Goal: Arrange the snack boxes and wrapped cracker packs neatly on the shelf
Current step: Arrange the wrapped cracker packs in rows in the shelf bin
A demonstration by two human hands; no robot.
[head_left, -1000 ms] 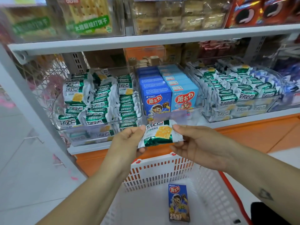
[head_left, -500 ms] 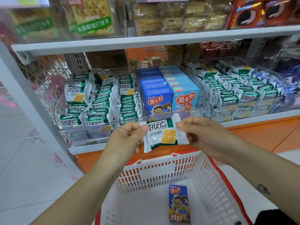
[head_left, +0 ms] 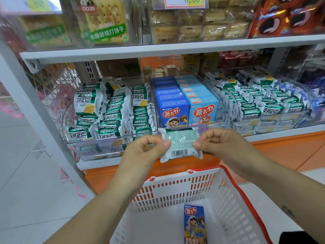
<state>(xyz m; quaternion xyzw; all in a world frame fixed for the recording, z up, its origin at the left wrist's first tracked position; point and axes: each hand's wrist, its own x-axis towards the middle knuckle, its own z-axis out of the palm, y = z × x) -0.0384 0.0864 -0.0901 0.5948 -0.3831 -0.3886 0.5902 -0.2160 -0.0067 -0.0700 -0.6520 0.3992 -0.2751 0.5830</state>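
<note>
My left hand (head_left: pixel 142 153) pinches the cracker pack (head_left: pixel 181 143) at its 9 o'clock end, and my right hand (head_left: pixel 220 147) pinches its 3 o'clock end. The pack shows me its back: a crinkled white wrapper with a pale green panel in the middle and a barcode along the 6 o'clock edge. It hangs in front of the shelf (head_left: pixel 274 133), above the basket (head_left: pixel 175 188). A blue snack box (head_left: pixel 195 224) lies in the basket at 6 o'clock.

On the shelf (head_left: pixel 281 133), cracker packs (head_left: pixel 109 110) fill the left bin (head_left: pixel 112 140), snack boxes (head_left: pixel 186 103) the middle bin (head_left: pixel 223 110), more packs (head_left: pixel 260 101) the right bin (head_left: pixel 274 120). Before the middle bin a single pack (head_left: pixel 181 145) hangs between the left hand (head_left: pixel 146 152) and right hand (head_left: pixel 219 145). Below it stands a basket (head_left: pixel 182 189), one box (head_left: pixel 195 224) inside.
</note>
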